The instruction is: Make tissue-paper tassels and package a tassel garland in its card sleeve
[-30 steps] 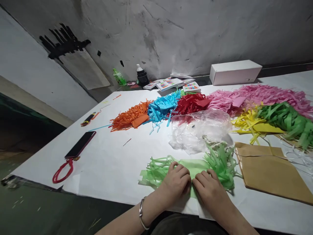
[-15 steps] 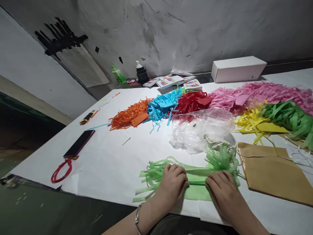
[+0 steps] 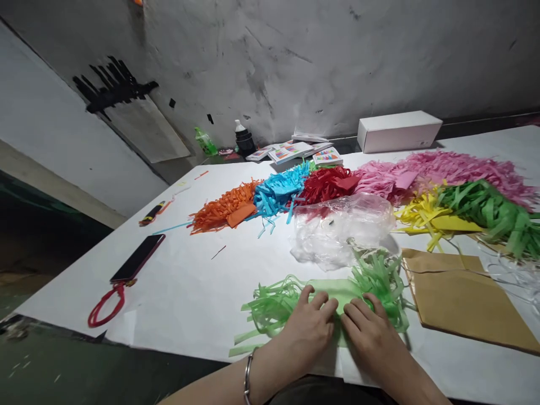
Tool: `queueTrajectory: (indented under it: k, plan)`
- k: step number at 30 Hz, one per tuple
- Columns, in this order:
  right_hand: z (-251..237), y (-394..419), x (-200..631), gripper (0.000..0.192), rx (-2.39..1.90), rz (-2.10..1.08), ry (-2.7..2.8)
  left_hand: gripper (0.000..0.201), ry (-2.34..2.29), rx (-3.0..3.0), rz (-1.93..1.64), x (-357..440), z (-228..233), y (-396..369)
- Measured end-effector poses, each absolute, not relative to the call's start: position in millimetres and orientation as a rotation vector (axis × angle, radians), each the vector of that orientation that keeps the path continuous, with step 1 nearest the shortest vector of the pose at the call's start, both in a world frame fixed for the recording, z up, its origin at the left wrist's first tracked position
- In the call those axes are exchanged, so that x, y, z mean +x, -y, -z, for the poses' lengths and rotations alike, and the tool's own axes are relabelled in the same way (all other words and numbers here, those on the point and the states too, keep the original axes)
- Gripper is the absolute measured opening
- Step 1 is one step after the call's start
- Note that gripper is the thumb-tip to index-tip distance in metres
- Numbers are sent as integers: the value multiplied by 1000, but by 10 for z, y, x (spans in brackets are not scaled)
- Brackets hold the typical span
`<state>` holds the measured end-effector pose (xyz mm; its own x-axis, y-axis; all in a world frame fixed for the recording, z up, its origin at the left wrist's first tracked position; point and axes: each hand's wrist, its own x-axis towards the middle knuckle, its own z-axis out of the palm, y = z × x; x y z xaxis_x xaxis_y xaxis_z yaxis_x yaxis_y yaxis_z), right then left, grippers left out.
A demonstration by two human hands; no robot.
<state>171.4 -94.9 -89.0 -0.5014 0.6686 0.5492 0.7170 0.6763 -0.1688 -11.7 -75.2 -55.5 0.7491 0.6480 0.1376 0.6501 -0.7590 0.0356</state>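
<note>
Both hands — left hand [image 3: 310,329], right hand [image 3: 369,332] — closer together, fingers spread flat on green fringed paper [image 3: 333,289]; box [image 3: 399,131] print perhaps unreadable.

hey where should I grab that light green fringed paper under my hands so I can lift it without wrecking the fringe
Probably by the uncut flat band in the middle of the light green fringed paper, coming from the near edge where your left hand and right hand rest. The cut strips splay loose at both ends and would likely tear or tangle.

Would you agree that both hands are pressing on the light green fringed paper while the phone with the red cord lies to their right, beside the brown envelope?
Not quite: the head view shows the phone with its red cord to the left of the hands. The left hand and right hand do press on the light green fringed paper; the brown envelope lies right.
</note>
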Motion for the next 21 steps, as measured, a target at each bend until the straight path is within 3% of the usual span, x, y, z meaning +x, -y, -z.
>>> queueTrajectory:
  k: [7, 12, 16, 21]
  plan:
    - [895, 818, 1557, 31, -1072, 212, 2191, 12, 1103, -2924, 365, -135, 522, 583]
    - [902, 663, 1621, 32, -1149, 177, 1906, 3, 750, -2918, 778, -202, 933, 655]
    - [770, 517, 2085, 19, -1320, 146, 1570, 18, 834, -2805, 802, -275, 1302, 591]
    - [500, 481, 2894, 30, -1382, 252, 1189, 17, 996, -2837, 819, -346, 1370, 572]
